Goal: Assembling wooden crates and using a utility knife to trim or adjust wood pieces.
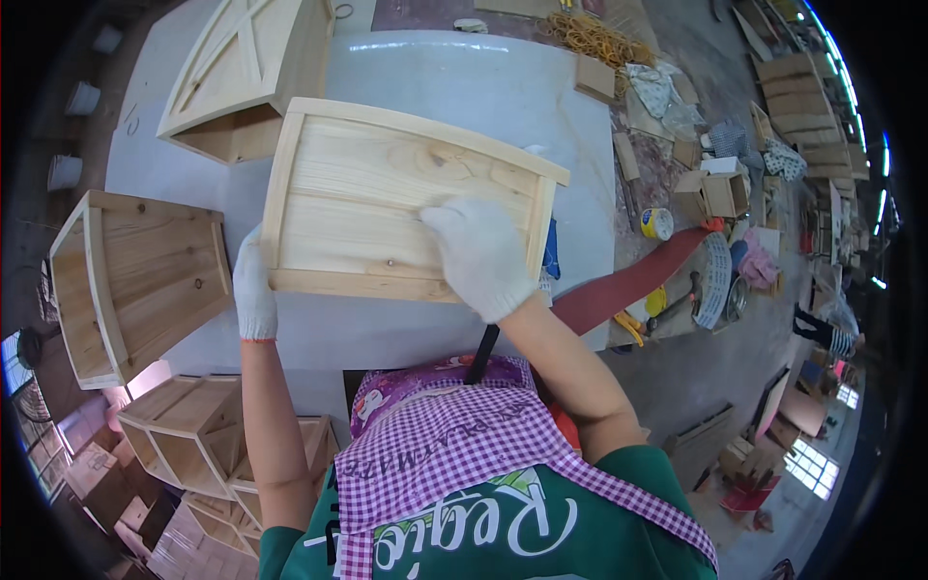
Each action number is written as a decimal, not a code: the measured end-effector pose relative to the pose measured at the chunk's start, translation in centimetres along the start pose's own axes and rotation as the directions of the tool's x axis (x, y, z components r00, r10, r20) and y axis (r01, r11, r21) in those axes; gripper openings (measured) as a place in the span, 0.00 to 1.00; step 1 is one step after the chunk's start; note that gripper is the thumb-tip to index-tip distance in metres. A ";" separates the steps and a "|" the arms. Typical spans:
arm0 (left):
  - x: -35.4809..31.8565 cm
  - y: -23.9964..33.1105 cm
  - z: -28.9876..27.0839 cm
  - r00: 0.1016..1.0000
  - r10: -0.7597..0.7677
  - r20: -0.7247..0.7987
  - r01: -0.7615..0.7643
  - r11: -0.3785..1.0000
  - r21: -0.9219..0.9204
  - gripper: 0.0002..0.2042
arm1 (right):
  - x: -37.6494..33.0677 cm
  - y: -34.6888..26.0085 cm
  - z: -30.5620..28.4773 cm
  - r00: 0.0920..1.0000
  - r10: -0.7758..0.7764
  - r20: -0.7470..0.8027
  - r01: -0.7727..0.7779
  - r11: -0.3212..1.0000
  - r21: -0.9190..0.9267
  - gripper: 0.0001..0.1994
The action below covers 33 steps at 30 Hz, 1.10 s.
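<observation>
A pale wooden crate (353, 184) with a raised frame around its plank side lies in front of me on the table. My left hand (253, 285), in a white knit glove, grips the crate's left edge near its lower corner; its fingertips are partly hidden. My right hand (478, 253), gloved too, rests curled against the plank face, right of the middle. Its fingers are closed, and whatever may be under them is hidden. Close to the crate's right end lies something blue (552, 249), partly covered.
Similar wooden crates stand at the far left (256, 68) and left (155, 280); more are stacked below (184, 425). On the right are a dark red strip (628, 295), a yellow-and-white can (657, 223), a hammer (677, 302) and a cardboard box (594, 79). Tangled yellowish cord (599, 39) lies far back.
</observation>
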State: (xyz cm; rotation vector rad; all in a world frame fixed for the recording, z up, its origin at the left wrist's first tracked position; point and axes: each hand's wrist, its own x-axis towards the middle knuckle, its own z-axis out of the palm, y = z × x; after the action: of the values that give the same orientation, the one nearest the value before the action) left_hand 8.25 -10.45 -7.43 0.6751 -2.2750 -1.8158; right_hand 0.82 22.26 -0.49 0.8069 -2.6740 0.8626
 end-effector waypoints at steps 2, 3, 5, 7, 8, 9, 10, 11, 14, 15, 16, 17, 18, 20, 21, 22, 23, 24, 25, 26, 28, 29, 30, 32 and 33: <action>-0.2 -0.9 -0.9 0.997 0.000 0.077 0.015 0.983 -0.185 0.28 | -2.4 -1.0 -2.0 0.990 0.052 -0.128 -0.048 0.998 0.035 0.13; -0.3 -1.6 -1.5 0.993 0.005 0.118 0.028 0.961 -0.274 0.30 | -4.1 -1.0 -3.4 0.977 0.097 -0.191 -0.097 0.995 0.011 0.13; -1.4 -3.7 -3.2 0.993 -0.061 0.096 0.086 0.957 -0.278 0.31 | -7.2 -0.3 -5.8 0.922 0.253 -0.294 -0.230 0.967 0.109 0.12; -2.4 -5.7 -3.9 0.973 -0.221 0.060 0.229 0.931 -0.286 0.32 | -11.0 1.5 -7.0 0.859 0.384 -0.338 -0.363 0.923 0.127 0.11; -2.6 -6.4 -3.9 0.976 -0.210 0.061 0.219 0.932 -0.290 0.32 | -12.9 2.1 -6.8 0.858 0.378 -0.348 -0.357 0.926 0.125 0.11; -2.7 -7.0 -3.8 0.979 -0.197 0.052 0.204 0.945 -0.255 0.33 | -14.9 2.8 -6.3 0.733 0.617 -0.286 -0.477 0.766 0.430 0.10; -2.8 -7.5 -3.8 0.982 -0.184 0.042 0.189 0.957 -0.220 0.33 | -16.5 3.4 -5.8 0.586 0.798 -0.142 -0.526 0.507 0.682 0.10; -2.9 -7.7 -3.8 0.985 -0.171 0.031 0.174 0.968 -0.182 0.33 | -17.4 3.8 -5.4 0.435 0.898 0.066 -0.501 0.180 0.847 0.10; -2.5 -6.6 -3.0 0.995 -0.091 -0.034 0.080 0.966 -0.246 0.31 | -17.3 3.7 -5.2 0.469 0.882 -0.042 -0.522 0.315 0.792 0.10; -2.2 -6.1 -2.7 0.996 -0.057 -0.070 0.036 0.961 -0.274 0.31 | -17.1 4.0 -5.3 0.486 0.870 -0.089 -0.535 0.376 0.757 0.10; -1.8 -5.6 -2.5 0.996 -0.051 -0.072 0.030 0.961 -0.275 0.31 | -16.8 4.4 -5.7 0.489 0.867 -0.093 -0.529 0.380 0.759 0.10; -1.5 -4.7 -2.4 0.992 -0.050 -0.115 0.017 0.962 -0.273 0.30 | -15.8 4.5 -6.7 0.530 0.843 -0.095 -0.566 0.435 0.701 0.11; -1.1 -3.8 -2.3 0.986 -0.051 -0.160 0.006 0.963 -0.270 0.30 | -14.6 4.7 -7.6 0.570 0.816 -0.092 -0.596 0.488 0.637 0.11; -0.4 -1.5 -1.7 0.977 -0.050 -0.205 -0.006 0.964 -0.267 0.29 | -13.0 6.3 -8.5 0.610 0.787 -0.085 -0.619 0.541 0.569 0.11; 0.0 -0.3 -1.3 0.972 0.033 -0.235 -0.053 0.996 -0.078 0.30 | -12.2 7.2 -8.6 0.604 0.795 -0.057 -0.625 0.516 0.586 0.11; 0.2 0.8 -0.8 0.961 0.116 -0.251 -0.090 0.989 0.115 0.30 | -11.4 8.3 -8.7 0.599 0.801 -0.025 -0.631 0.491 0.600 0.12; 0.3 1.8 -0.3 0.948 0.198 -0.251 -0.117 0.945 0.305 0.30 | -10.6 9.3 -8.7 0.593 0.805 0.009 -0.639 0.464 0.613 0.12; 0.2 2.9 0.5 0.946 0.192 -0.263 -0.106 0.945 0.310 0.30 | -9.6 10.0 -8.6 0.599 0.800 0.023 -0.641 0.462 0.613 0.12; 0.1 4.0 1.8 0.946 0.210 -0.247 -0.098 0.911 0.400 0.30 | -8.4 10.2 -8.4 0.608 0.793 0.038 -0.650 0.470 0.597 0.11; -0.1 4.8 3.1 0.947 0.224 -0.230 -0.088 0.869 0.486 0.30 | -7.1 10.2 -8.0 0.615 0.786 0.054 -0.660 0.476 0.581 0.11; -0.1 5.6 3.9 0.950 0.228 -0.214 -0.066 0.816 0.575 0.30 | -5.8 11.3 -7.0 0.621 0.779 0.084 -0.674 0.477 0.564 0.10; 0.0 5.7 4.0 0.956 0.192 -0.220 -0.019 0.792 0.610 0.29 | -5.4 12.0 -6.2 0.680 0.733 0.034 -0.640 0.570 0.514 0.10; 0.1 5.7 4.0 0.961 0.156 -0.226 0.027 0.766 0.643 0.28 | -5.2 12.8 -5.4 0.735 0.678 -0.011 -0.599 0.656 0.459 0.11; 0.2 5.5 4.0 0.964 0.108 -0.244 0.090 0.730 0.678 0.28 | -4.9 13.6 -4.6 0.789 0.614 -0.033 -0.552 0.731 0.402 0.11; 0.3 5.3 3.9 0.963 0.110 -0.248 0.087 0.741 0.666 0.27 | -4.8 13.7 -4.3 0.828 0.555 -0.079 -0.499 0.794 0.347 0.11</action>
State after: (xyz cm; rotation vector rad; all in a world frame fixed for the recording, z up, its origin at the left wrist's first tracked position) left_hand 5.16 -6.19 -3.36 0.9291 -2.6926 -0.7549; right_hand -2.79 36.19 -5.21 -0.0120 -2.6615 1.4394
